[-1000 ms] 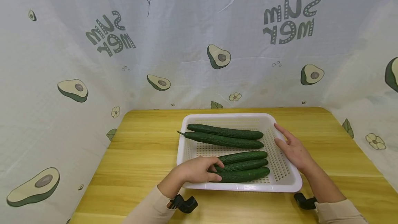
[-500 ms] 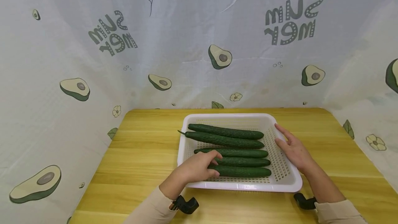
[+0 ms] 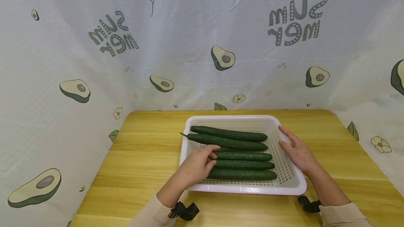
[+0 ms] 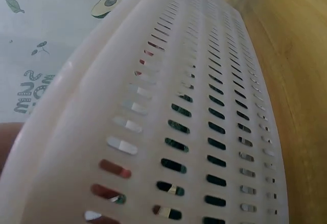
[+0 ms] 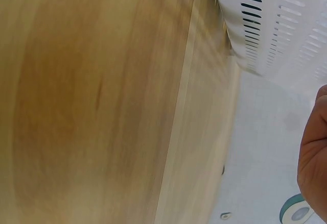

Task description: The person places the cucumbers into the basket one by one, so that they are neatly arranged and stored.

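Observation:
A white perforated plastic basket (image 3: 236, 190) holds several long green cucumbers. Two lie together toward the back, the nearer one (image 3: 227, 142) with a thin stem poking over the left rim. Three more lie side by side in front, among them the middle cucumber (image 3: 246, 164). My left hand (image 3: 195, 164) is over the left ends of these three, fingers loosely bent, thumb apart from the fingers, hiding those ends. My right hand (image 3: 298, 151) rests at the basket's right rim with thumb and index finger extended along it; its other fingers are hidden.
The basket stands on a yellow wood-grain table (image 3: 151, 132). A pale curtain (image 3: 189, 45) with avocado prints hangs behind and along both sides. Black wrist mounts show at the left wrist (image 3: 186, 211) and the right wrist (image 3: 309, 204).
The three front cucumbers, slanted and bunched earlier, now lie straighter and spread slightly apart. My left hand has drawn left and a little back along them. My right hand has stayed in place.

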Tool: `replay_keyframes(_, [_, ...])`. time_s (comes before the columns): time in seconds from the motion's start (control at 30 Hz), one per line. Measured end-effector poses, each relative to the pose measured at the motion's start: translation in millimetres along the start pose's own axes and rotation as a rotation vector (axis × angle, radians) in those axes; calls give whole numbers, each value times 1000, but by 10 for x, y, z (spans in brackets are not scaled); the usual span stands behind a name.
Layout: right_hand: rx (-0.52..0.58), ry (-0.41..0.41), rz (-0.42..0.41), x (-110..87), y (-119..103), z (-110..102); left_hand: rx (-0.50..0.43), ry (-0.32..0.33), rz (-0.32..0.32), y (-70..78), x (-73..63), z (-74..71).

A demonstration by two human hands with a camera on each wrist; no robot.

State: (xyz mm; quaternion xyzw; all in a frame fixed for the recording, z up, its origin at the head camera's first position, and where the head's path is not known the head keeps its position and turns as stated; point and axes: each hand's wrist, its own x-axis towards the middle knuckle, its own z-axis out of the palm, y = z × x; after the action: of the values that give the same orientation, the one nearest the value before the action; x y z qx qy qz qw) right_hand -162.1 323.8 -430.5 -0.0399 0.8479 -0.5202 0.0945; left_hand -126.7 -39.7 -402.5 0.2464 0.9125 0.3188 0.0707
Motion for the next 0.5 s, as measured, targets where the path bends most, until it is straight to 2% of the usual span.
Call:
replay_keyframes(0.1, [-4, 3, 2, -4, -2, 4, 106, -45, -9, 31, -29, -10])
replay_keyframes(0.3, [-21, 8, 15, -11, 0, -3, 252, -164, -125, 107, -44, -53])
replay_keyframes(0.4, [-18, 11, 11, -13, -1, -8, 274, -214, -132, 113, -10, -62])
replay_keyframes(0.5, [-10, 4, 1, -13, -2, -7, 238, -234, -112, 81, 22, -57])
